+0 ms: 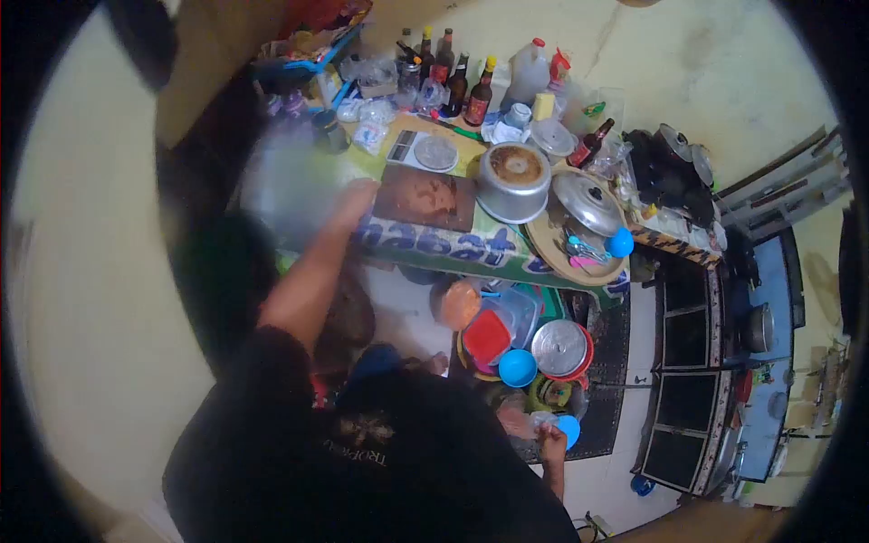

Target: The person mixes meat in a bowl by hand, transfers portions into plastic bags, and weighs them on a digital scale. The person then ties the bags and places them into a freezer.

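My left hand [357,201] rests on the table's near edge, against the left side of a brown cutting board [425,199]; its blurred fingers look stretched out, with nothing visible in them. Wet-looking marks show on the board. Behind it sits a white kitchen scale [405,150] with a round metal plate on top. Low on the right, my right hand [552,445] has its fingers closed on a clear plastic bag [541,420]. A blue bowl [568,429] lies just beside that hand, among dishes near the floor.
An upturned metal pot [513,185] and a lidded pan [587,204] on a round tray stand right of the board. Several bottles [477,95] line the back. Below are a red container [487,337], another blue bowl [518,368] and a metal lid [558,347]. Dark cabinets [685,362] stand right.
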Tool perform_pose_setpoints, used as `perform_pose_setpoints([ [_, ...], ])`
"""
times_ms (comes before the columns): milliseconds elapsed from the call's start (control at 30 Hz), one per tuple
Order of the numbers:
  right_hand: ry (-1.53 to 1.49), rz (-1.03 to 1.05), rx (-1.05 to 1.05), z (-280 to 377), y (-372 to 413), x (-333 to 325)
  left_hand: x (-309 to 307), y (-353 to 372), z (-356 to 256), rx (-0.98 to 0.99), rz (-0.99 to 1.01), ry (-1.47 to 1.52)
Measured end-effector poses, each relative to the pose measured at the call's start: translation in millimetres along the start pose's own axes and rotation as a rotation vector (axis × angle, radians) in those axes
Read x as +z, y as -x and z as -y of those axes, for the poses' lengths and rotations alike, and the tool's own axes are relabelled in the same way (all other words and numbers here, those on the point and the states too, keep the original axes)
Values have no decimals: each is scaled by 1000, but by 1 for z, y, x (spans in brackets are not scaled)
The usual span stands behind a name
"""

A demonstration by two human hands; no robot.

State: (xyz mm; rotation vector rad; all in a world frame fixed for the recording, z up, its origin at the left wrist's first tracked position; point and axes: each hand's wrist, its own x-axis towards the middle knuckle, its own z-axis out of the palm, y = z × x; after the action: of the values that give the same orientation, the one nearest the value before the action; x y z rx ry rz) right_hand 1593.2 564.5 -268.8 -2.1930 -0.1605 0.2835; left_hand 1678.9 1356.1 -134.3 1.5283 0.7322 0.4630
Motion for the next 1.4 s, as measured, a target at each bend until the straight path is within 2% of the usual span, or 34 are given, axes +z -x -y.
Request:
perform_pose_setpoints([
  [33,-5,40,35,-10,-3,9,3,-27,10,46,11,-128],
  [100,-51,-48,-17,3,-11,12,10,-80,33,142,14,-385],
  [133,-5,-21,5,13,-14,-2,17,-104,46,205,-90,-325],
  [200,67,26,55,57,-14,-20,23,-154,51,148,-121,-409],
  [233,90,44,92,74,-6,-16,21,-179,73,142,-97,-425],
  [267,110,54,131,92,-5,-2,22,-214,109,167,-163,-458],
  [333,-61,-175,343,124,4,12,33,-267,131,170,-220,-507],
  [367,-185,-152,500,152,6,5,38,-276,131,135,-198,-532],
  [400,-173,-160,520,154,12,8,41,-283,134,102,-183,-555],
  [433,106,-183,417,157,23,14,44,-288,136,74,-166,-585],
  [500,382,-182,335,134,51,20,48,-292,131,28,-136,-655],
  [533,762,-116,-40,111,57,11,51,-292,127,7,-119,-689],
  [567,762,-104,-23,112,59,11,53,-290,121,-12,-103,-718],
  [633,560,-81,80,122,68,13,56,-286,112,-51,-70,-771],
  [700,-20,-134,562,139,65,26,58,-282,103,-80,-47,-813],
  [767,55,-277,615,152,59,44,64,-278,92,-100,-19,-821],
  [800,53,-277,620,158,55,46,67,-279,93,-110,-12,-818],
  [867,368,-219,549,170,47,48,70,-277,94,-121,-32,-718],
  [900,366,-223,549,175,41,50,73,-280,102,-117,-30,-717],
  [967,109,-299,571,192,27,53,77,-284,116,-66,-198,-740],
  [1000,23,-324,576,201,19,53,76,-281,112,-64,-197,-739],
  [1067,334,-211,581,215,4,50,74,-273,88,-140,-74,-622],
  [1100,331,-217,585,207,9,50,73,-272,71,-135,-68,-623],
  [1167,-399,-451,688,177,16,46,68,-273,39,-266,249,-792],
  [1200,-403,-462,686,161,20,43,64,-273,35,-257,255,-791],
  [1233,-323,-490,575,146,25,39,57,-272,33,-303,356,-580],
  [1300,-241,-520,469,155,25,37,54,-271,37,-348,458,-368],
  [1367,286,-431,509,200,5,34,56,-276,56,-389,250,-176],
  [1400,285,-435,510,226,-6,37,56,-280,67,-398,182,-111],
])
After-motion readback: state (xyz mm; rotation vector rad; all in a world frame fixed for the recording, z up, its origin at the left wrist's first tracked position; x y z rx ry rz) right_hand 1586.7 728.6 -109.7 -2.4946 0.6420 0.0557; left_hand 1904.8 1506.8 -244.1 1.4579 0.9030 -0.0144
